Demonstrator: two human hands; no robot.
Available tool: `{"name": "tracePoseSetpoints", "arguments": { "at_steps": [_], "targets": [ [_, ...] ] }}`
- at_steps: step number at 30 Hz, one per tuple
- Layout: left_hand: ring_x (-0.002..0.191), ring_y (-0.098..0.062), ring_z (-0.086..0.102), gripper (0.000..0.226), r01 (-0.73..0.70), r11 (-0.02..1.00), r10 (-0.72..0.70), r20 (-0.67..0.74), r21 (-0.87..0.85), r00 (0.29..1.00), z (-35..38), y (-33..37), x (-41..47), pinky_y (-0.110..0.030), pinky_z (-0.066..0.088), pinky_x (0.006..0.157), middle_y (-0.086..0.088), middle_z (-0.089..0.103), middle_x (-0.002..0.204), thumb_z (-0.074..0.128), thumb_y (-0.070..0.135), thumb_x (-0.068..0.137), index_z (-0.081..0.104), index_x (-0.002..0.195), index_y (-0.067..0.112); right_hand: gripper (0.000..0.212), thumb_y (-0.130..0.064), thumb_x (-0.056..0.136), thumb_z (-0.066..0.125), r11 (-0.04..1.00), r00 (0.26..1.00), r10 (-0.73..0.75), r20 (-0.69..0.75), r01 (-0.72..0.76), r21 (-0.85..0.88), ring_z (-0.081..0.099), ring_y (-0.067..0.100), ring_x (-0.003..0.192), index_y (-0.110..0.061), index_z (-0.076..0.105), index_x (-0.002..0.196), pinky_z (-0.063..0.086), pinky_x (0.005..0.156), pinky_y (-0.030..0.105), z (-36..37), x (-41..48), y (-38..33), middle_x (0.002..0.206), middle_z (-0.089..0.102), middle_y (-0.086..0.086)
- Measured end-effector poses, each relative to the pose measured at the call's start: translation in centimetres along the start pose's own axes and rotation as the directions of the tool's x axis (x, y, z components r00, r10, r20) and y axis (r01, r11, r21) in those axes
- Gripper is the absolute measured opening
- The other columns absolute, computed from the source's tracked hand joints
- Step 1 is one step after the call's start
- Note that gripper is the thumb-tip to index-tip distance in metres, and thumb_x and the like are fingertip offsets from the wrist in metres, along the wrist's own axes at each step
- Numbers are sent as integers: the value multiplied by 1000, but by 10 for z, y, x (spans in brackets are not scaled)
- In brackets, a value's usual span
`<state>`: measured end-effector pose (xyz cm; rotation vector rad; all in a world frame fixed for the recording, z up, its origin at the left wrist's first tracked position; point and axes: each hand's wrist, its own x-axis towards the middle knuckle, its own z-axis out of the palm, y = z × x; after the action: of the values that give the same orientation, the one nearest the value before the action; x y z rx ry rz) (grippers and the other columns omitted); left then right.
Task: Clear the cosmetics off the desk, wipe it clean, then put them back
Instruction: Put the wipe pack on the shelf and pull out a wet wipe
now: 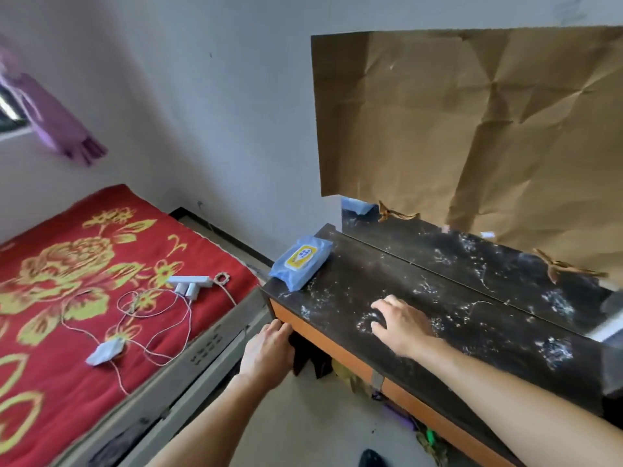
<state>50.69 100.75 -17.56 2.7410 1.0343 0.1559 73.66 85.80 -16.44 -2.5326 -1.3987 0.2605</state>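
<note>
No cosmetics were left on the dark, marble-patterned table (421,284), and white dusty smears ran right across its top, so by the look of it this was the wiping stage. The right hand (403,326) lay on the near part of the top, fingers bent with tips down. There was a dark patch under them, shadow or cloth, and I couldn't tell which, nor whether it held anything. The left hand (268,352) sat lower, fingers hooked round the table's near-left corner edge.

The thing to watch was the blue soft pack of wet wipes with a yellow label (301,261). It sat on the far-left corner, far and left of both hands, long axis running from near-left to far-right. The left hand looked slightly nearer, but it was busy on the edge. The right was already up on the top. The pack's flap looked closed, its contents hidden.
</note>
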Motion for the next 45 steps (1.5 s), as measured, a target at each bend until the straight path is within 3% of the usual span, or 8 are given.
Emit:
{"name": "tracePoseSetpoints", "arguments": {
  "at_steps": [10, 19, 23, 26, 29, 33, 38, 45],
  "targets": [
    [100, -18, 54, 17, 168, 984, -162, 107, -50, 981, 15, -82, 94, -32, 46, 78, 5, 54, 101, 44, 30, 88, 53, 102, 26, 45, -37, 90, 49, 998, 989, -29, 142, 37, -50, 53, 24, 115, -22, 45, 133, 42, 95, 36, 43, 162, -59, 130, 50, 2],
    [108, -24, 49, 28, 321, 942, -290, 240, -100, 926, 24, -117, 213, -35, 42, 77, -4, 46, 115, 46, 26, 89, 46, 114, 14, 48, -34, 91, 50, 999, 975, -14, 224, 25, -48, 53, 30, 114, -18, 38, 134, 41, 94, 39, 76, 303, -80, 139, 41, 6],
    [108, -26, 46, 30, 374, 914, -332, 239, -156, 912, 39, -130, 251, -37, 41, 76, -5, 44, 116, 45, 29, 91, 42, 117, 14, 56, -42, 91, 51, 998, 977, -10, 211, 22, -53, 43, 29, 126, -19, 33, 138, 38, 98, 41, 87, 347, -82, 146, 34, 7],
    [108, -27, 47, 34, 349, 926, -295, 298, -145, 908, 56, -141, 272, -37, 41, 77, -6, 45, 117, 42, 31, 93, 38, 122, 13, 62, -47, 91, 50, 999, 972, 33, 231, -24, -41, 34, 27, 134, -19, 28, 142, 33, 104, 42, 100, 369, -85, 150, 30, 7],
    [107, -28, 50, 29, 304, 946, -241, 383, -112, 892, 72, -147, 287, -39, 42, 79, -6, 48, 117, 40, 27, 95, 39, 121, 13, 62, -50, 92, 45, 994, 953, 103, 284, -92, -55, 38, 27, 131, -19, 27, 143, 33, 103, 41, 112, 385, -89, 145, 39, 7],
    [102, -26, 53, 27, 102, 994, -102, 491, 26, 865, 89, -156, 298, -34, 40, 72, -4, 50, 117, 41, 13, 92, 41, 119, 12, 56, -50, 94, 40, 982, 921, 188, 341, -165, -98, 44, 30, 123, -17, 32, 139, 36, 97, 42, 132, 392, -97, 134, 48, 10],
    [97, -30, 60, 23, 71, 997, -38, 530, -42, 847, 91, -166, 326, -35, 38, 68, -6, 56, 109, 41, 6, 88, 39, 110, 12, 28, -33, 99, 38, 971, 951, 238, 197, -238, -23, 54, 32, 106, -10, 49, 110, 41, 82, 39, 141, 404, -102, 112, 58, 10],
    [91, -37, 60, 16, -107, 990, 138, 540, -89, 830, 75, -175, 347, -36, 37, 65, -7, 63, 102, 38, 5, 85, 31, 94, 16, 28, -31, 101, 30, 882, 886, 446, 128, -459, 105, 60, 39, 88, -8, 46, 97, 33, 64, 37, 134, 373, -95, 97, 65, 17]
  ]
}}
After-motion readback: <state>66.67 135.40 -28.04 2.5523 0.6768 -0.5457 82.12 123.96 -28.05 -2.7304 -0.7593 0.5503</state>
